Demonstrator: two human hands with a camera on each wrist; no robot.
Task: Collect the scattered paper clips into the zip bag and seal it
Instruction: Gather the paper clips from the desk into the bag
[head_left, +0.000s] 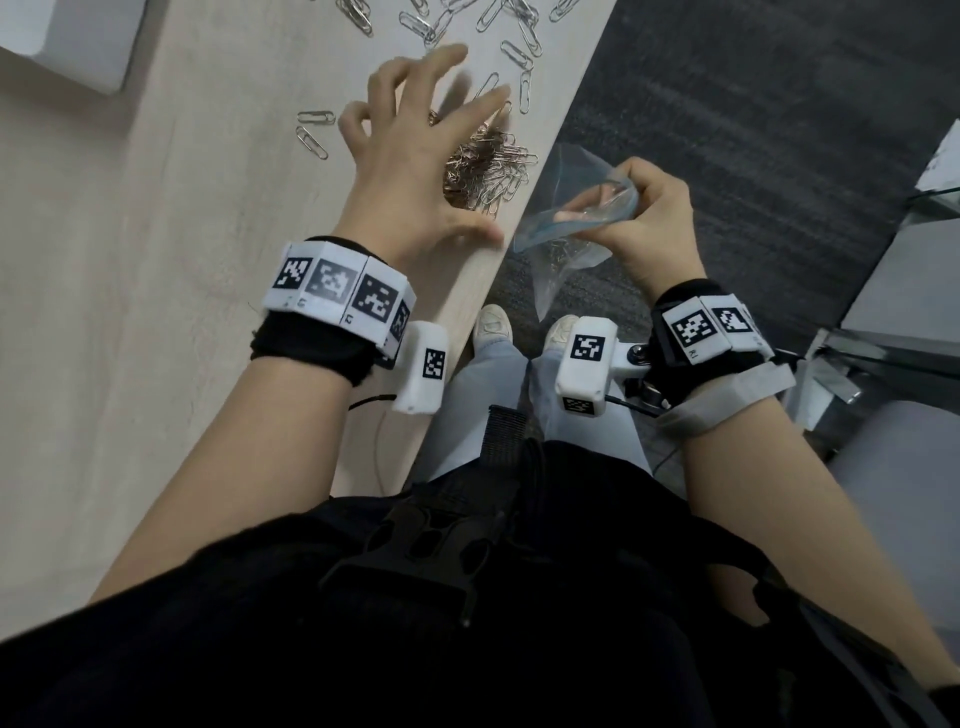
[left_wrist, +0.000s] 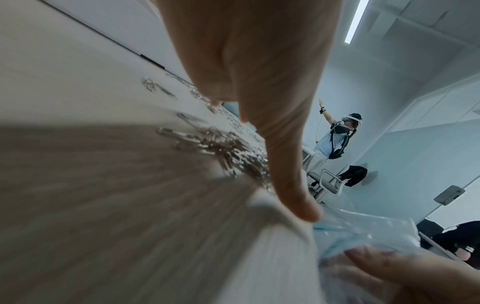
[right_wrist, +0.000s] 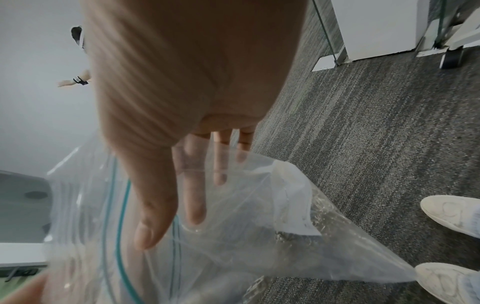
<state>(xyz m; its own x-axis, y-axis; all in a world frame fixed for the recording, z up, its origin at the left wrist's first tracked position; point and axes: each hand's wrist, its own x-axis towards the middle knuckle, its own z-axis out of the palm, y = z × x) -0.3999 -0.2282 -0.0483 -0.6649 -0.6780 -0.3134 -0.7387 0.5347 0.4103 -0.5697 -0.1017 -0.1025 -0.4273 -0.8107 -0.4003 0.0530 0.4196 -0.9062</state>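
Under the spread, empty left hand (head_left: 415, 171) lie paper clips (head_left: 488, 166); right hand (head_left: 644, 218) grips the zip bag (head_left: 566, 244).

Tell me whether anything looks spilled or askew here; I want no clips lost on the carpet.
No clips show on the carpet. The pile of clips sits close to the table edge, with the zip bag held open just past it, over the floor, by the right hand.
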